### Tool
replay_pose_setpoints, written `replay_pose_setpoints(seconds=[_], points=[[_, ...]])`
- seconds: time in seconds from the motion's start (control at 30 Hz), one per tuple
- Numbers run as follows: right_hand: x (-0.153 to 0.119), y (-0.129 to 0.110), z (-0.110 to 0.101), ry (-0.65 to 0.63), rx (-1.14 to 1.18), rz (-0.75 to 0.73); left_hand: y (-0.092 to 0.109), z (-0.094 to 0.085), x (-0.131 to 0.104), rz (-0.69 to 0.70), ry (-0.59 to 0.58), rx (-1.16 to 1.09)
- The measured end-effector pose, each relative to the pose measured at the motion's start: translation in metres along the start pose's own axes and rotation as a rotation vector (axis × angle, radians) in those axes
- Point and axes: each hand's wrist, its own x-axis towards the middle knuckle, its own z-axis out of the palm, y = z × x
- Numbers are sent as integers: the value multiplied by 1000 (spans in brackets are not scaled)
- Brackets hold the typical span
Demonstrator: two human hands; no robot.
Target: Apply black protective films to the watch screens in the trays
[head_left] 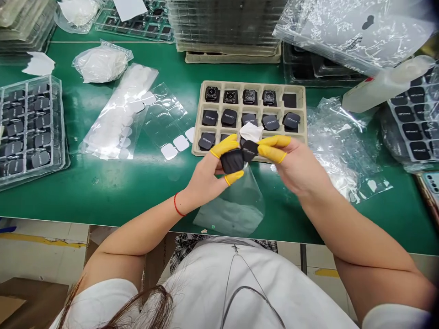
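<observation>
My left hand (212, 169), with yellow finger cots, grips a dark square watch body (232, 161) between thumb and fingers. My right hand (291, 160), also in yellow finger cots, pinches a small black square cover (249, 150) by its right edge. The cover's left edge meets or overlaps the watch body; which one I cannot tell. Just above them is a crumpled white cloth (251, 132), its support hidden. Behind my hands lies a beige compartment tray (199, 125). Its back row holds several watch faces (250, 96), and black printed squares (229, 117) fill other compartments.
Clear film sheets with white stickers (180, 143) lie left of the tray. A clear bag (233, 210) sits at the front edge. On the right are crumpled plastic (343, 146), a bottle (380, 89) and a phone (432, 185). Stacked trays (228, 27) stand behind; another tray (25, 128) is left.
</observation>
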Motion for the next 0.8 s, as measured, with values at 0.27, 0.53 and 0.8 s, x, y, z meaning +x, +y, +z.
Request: replay_pose_setpoints(seconds=[0.27, 0.53, 0.8], points=[[-20, -14, 0, -101, -138, -80, 6, 2, 1, -256, -102, -95], [-20, -2, 8, -180, -258, -36, 6, 4, -1, -224, -208, -73], [-18, 0, 6, -181, -251, -21, 5, 3, -1, -228, -231, -45]])
